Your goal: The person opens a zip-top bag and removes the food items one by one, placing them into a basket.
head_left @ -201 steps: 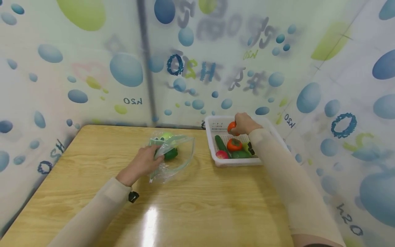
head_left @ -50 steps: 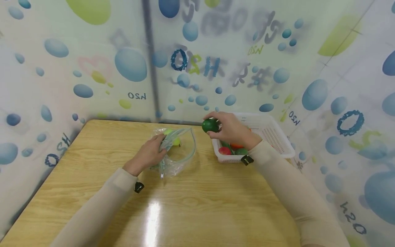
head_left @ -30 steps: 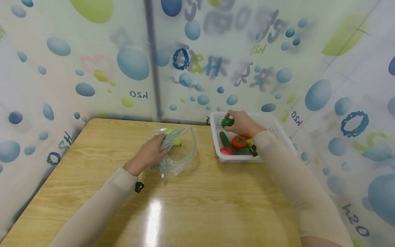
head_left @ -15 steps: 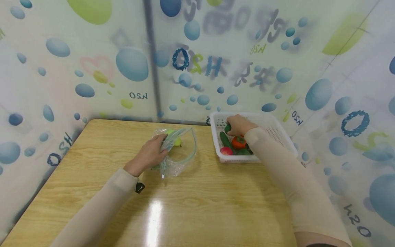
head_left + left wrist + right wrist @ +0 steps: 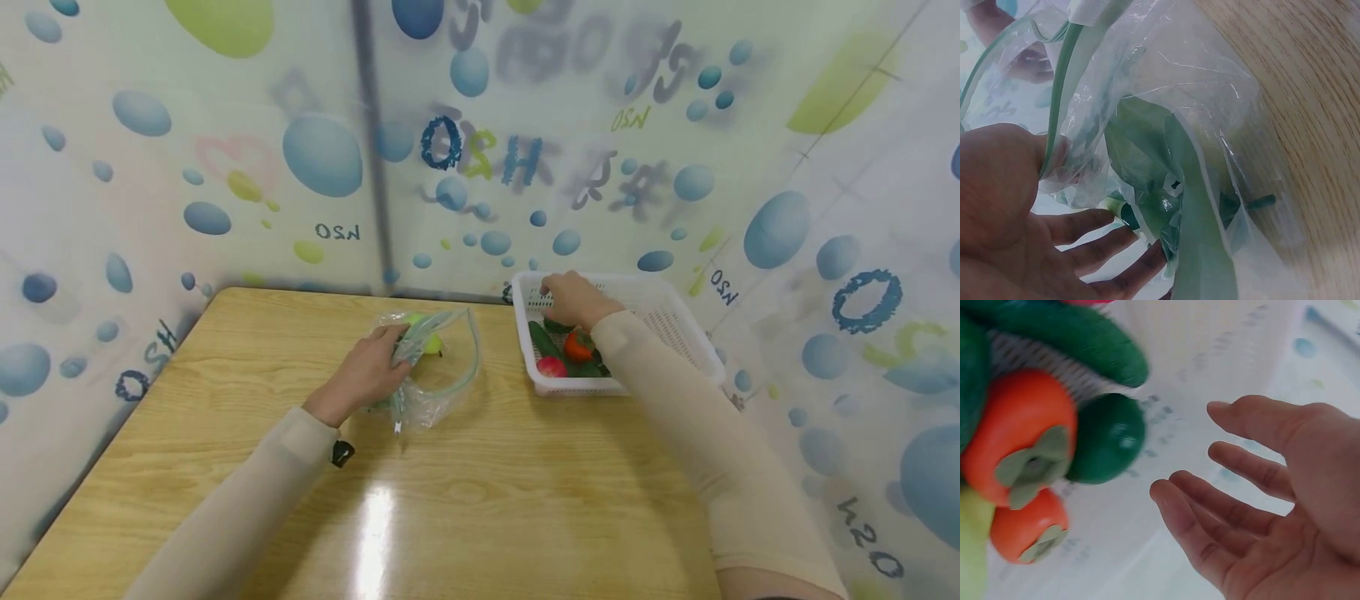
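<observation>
My left hand [image 5: 365,367] pinches the edge of a clear zip bag [image 5: 429,408] lying on the table, thumb against its green-edged mouth in the left wrist view. A yellow-green fruit [image 5: 432,343] shows through the plastic, along with green things partly hidden by folds. My right hand [image 5: 573,302] is over the white basket [image 5: 577,385], fingers spread and holding nothing. In the right wrist view, a dark green egg-shaped fruit [image 5: 1110,439] lies apart from these fingers, beside a large persimmon [image 5: 1019,425], a smaller persimmon [image 5: 1029,526] and a cucumber [image 5: 1085,339].
The basket also holds a pinkish-red round fruit [image 5: 551,367] at its near left corner and more green produce, partly covered by my right sleeve [image 5: 675,408]. The wooden table [image 5: 480,500] meets a patterned curtain [image 5: 480,208] at the back.
The dark green fruit, earlier in the bag, was carried right into the basket by my right hand and let go. Before that, a persimmon was in this hand. My left hand stays at the bag.
</observation>
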Demonstrator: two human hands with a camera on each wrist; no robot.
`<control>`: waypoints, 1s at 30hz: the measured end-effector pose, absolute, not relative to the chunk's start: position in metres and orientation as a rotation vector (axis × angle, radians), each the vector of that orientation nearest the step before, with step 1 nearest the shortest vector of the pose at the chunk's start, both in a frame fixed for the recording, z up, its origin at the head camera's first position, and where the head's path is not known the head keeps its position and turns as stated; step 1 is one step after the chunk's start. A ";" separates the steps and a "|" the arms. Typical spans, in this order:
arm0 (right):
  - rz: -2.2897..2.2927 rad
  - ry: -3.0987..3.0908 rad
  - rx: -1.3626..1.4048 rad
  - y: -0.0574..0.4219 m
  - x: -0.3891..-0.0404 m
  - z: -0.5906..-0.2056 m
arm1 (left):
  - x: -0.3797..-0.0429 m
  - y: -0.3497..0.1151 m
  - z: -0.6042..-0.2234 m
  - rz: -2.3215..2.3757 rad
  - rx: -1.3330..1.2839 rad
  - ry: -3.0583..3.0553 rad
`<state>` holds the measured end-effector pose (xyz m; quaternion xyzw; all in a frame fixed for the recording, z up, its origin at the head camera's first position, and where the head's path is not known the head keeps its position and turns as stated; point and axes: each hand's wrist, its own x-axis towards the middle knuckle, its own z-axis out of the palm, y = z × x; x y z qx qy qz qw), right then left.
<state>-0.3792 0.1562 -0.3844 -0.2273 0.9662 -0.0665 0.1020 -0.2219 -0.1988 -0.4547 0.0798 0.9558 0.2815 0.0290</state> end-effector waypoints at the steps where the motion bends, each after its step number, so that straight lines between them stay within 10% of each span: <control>1: -0.209 2.865 -0.703 0.155 -0.378 -0.383 | -0.222 -0.198 -0.454 0.866 0.241 2.947; 30: -0.521 2.747 -1.739 0.049 -0.248 -0.378 | -0.227 -0.202 -0.454 0.883 0.203 2.920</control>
